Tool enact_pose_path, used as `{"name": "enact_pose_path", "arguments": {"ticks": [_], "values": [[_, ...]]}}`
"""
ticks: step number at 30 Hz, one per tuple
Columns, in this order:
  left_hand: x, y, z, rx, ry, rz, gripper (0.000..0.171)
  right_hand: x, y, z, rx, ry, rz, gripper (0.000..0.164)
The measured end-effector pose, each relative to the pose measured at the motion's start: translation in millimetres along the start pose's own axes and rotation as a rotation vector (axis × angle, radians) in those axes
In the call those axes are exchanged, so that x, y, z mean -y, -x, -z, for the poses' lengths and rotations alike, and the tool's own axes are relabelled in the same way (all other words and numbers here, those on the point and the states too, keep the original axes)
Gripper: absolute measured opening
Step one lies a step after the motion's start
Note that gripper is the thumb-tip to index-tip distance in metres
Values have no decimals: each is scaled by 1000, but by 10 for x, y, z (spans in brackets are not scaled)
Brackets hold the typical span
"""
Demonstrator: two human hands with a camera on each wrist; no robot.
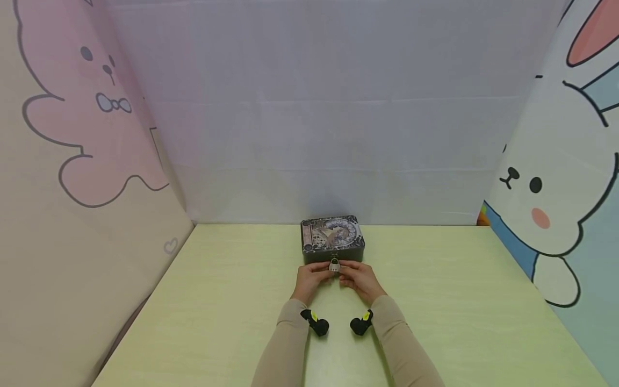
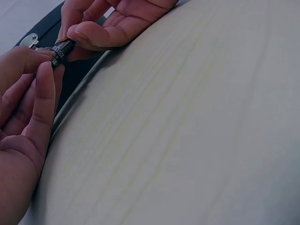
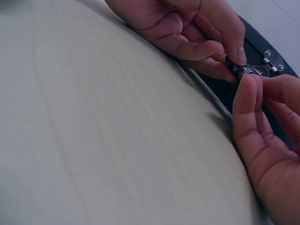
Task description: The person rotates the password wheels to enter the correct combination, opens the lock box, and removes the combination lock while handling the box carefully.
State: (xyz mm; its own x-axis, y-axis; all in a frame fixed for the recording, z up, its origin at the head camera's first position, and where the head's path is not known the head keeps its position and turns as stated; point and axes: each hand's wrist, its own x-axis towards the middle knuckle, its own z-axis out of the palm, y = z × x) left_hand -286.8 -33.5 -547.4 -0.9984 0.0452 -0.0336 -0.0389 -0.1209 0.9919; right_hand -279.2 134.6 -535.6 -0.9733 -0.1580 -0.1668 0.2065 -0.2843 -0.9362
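Note:
A small combination padlock (image 1: 335, 266) with number dials hangs at the metal clasp (image 3: 273, 61) on the front of a dark tin box (image 1: 333, 236). The box's lid is closed and bears an ornate picture. My left hand (image 1: 308, 280) pinches one end of the padlock between thumb and fingers. From the other side, my right hand (image 1: 361, 279) pinches the opposite end. Dark dials with white characters show between the fingertips in both wrist views. Fingers partly cover the padlock's body and shackle, so whether the shackle is locked cannot be seen.
The box stands near the back edge of a pale yellow-green table (image 1: 232, 301), close to a white back sheet (image 1: 333, 134). Cartoon-printed sheets hang on both sides. Black wrist cameras (image 1: 319, 327) sit at both sleeves.

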Motion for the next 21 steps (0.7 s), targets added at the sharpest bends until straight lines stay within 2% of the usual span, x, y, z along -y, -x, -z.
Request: {"name": "enact_pose_path", "arguments": {"ticks": [4,12,21], "values": [[-10,0,-8,-9,-7,6,31,-3,8,0,-3,4,9,40],[-4,3,-19,-12,-11,-26,29,-7,3,2,-2,6,9,41],[-96,62,-19,24,24,-36,30,2,-1,-7,-2,4,1,41]]}}
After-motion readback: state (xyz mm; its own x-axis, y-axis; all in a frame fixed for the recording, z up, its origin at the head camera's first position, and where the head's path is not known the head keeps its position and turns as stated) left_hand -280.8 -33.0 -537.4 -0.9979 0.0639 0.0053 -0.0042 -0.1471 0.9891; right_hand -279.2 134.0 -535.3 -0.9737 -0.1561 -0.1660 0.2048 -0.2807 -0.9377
